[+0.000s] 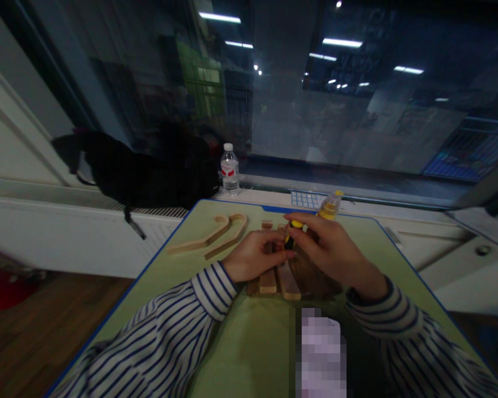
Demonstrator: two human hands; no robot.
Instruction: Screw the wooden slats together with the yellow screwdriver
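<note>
My right hand [330,249] closes its fingers round the top of a short yellow-and-black screwdriver [291,241], which stands roughly upright. Lower down, my left hand [255,254] pinches at the black part with thumb and fingers; the tip is hidden. Beneath both hands lie two light wooden strips [268,283] on a dark brown wooden board [318,279]. The hands cover part of the strips and of the board. Left of them, two hook-shaped wooden pieces [200,242] rest side by side on the table [228,337].
Behind my right hand is a clear container with a yellow tip [331,204]. A water bottle [230,172] stands on the sill beside a black bag [149,174]. The window [282,121] rises beyond the table's blue far edge. A blurred pale patch [321,354] is in front.
</note>
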